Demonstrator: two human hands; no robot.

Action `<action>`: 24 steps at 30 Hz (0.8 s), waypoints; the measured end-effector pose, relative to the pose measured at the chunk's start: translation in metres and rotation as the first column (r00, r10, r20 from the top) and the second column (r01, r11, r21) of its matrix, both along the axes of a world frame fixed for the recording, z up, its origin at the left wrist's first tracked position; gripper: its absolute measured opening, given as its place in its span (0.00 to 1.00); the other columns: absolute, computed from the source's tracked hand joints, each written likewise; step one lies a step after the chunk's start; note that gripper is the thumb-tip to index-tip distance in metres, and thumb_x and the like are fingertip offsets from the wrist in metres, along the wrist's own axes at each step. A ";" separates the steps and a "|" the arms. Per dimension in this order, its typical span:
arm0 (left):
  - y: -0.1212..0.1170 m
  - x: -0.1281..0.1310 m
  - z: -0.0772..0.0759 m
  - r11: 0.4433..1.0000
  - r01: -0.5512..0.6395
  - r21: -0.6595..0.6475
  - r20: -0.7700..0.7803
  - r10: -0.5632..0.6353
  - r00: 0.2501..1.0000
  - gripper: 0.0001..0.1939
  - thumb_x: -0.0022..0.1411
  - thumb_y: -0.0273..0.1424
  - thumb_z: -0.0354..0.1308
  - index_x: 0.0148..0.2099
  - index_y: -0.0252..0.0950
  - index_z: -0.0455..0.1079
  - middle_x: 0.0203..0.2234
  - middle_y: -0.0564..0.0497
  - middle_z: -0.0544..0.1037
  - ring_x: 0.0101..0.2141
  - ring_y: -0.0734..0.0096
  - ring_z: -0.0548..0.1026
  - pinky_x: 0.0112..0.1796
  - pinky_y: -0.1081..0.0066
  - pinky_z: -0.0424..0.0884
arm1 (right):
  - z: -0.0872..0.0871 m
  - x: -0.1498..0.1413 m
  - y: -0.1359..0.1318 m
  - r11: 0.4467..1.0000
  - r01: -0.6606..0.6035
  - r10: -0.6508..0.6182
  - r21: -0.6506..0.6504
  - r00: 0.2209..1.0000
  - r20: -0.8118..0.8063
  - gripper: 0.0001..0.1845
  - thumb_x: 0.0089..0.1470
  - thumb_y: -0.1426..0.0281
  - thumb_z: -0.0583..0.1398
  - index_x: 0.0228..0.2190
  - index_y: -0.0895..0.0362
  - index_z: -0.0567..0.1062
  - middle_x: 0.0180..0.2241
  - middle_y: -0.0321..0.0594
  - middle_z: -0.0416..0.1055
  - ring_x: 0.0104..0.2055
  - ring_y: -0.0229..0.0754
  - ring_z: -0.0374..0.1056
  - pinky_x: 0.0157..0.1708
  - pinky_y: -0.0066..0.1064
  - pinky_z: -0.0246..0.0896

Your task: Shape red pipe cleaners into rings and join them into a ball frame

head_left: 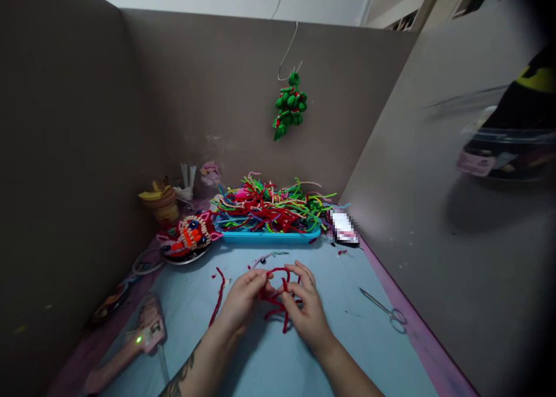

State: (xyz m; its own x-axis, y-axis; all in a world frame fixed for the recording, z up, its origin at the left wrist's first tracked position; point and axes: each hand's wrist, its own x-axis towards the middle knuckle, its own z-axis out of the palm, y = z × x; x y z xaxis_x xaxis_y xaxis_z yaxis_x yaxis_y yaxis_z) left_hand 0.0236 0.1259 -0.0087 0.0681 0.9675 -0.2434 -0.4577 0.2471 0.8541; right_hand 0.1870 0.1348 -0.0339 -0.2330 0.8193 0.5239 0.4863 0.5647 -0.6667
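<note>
My left hand (pixel 240 299) and my right hand (pixel 306 309) meet over the light blue mat (pixel 269 350). Both pinch a bent red pipe cleaner piece (pixel 275 300) that loops up between the fingertips and trails down toward me. A separate red pipe cleaner strand (pixel 218 295) lies on the mat just left of my left hand. Both hands' fingers are closed on the red piece.
A blue tray (pixel 269 236) heaped with coloured pipe cleaners stands behind the hands. A pink glue gun (pixel 139 339) lies at the left front, scissors (pixel 384 309) at the right, a colourful pipe-cleaner figure (pixel 187 239) on a plate at the left. A green ornament (pixel 289 104) hangs on the back wall.
</note>
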 end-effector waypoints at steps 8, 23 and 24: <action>-0.002 0.005 -0.002 0.992 0.101 0.079 -0.077 -0.095 0.993 0.10 0.50 0.35 0.64 0.32 0.33 0.73 0.21 0.52 0.74 0.25 0.72 0.69 0.33 0.71 0.64 | 0.001 -0.001 -0.003 0.999 0.033 -0.035 0.034 0.998 0.057 0.13 0.55 0.71 0.54 0.23 0.54 0.75 0.55 0.43 0.61 0.62 0.55 0.47 0.56 0.52 0.51; -0.006 0.011 0.005 0.997 0.025 0.071 -0.130 -0.015 0.991 0.08 0.49 0.33 0.62 0.32 0.34 0.72 0.21 0.53 0.72 0.24 0.73 0.67 0.28 0.72 0.61 | 0.000 -0.003 -0.004 0.999 0.021 -0.021 0.030 1.000 0.020 0.12 0.53 0.74 0.54 0.22 0.55 0.73 0.52 0.46 0.65 0.59 0.54 0.54 0.53 0.51 0.57; -0.006 0.011 0.005 0.997 0.021 0.076 -0.124 -0.012 0.992 0.07 0.49 0.32 0.62 0.32 0.35 0.71 0.19 0.54 0.71 0.22 0.74 0.66 0.27 0.73 0.60 | 0.000 -0.003 -0.004 0.999 0.021 -0.021 0.027 1.000 0.011 0.12 0.53 0.74 0.54 0.21 0.55 0.72 0.51 0.46 0.66 0.58 0.53 0.55 0.53 0.50 0.57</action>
State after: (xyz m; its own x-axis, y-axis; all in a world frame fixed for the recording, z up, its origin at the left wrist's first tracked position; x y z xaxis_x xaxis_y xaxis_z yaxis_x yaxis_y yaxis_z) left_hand 0.0344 0.1200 -0.0037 0.0582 0.9827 -0.1756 -0.3443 0.1849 0.9205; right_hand 0.1835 0.1311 -0.0338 -0.2218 0.8098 0.5431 0.5055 0.5718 -0.6462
